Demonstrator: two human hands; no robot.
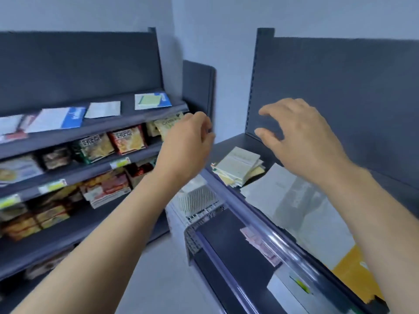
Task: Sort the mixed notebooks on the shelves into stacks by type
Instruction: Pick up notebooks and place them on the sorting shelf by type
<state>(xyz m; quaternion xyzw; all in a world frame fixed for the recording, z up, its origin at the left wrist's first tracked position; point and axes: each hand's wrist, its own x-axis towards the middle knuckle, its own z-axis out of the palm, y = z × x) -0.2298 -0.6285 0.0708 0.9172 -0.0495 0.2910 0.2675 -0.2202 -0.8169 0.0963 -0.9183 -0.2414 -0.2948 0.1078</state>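
Fingers [269,111] of your right hand [301,141] spread loose and empty above the right shelf [226,146], where a stack of pale notebooks [238,165] lies at its near left edge. Your left hand [188,137] curls inward, blurred; whether it grips anything cannot be told.
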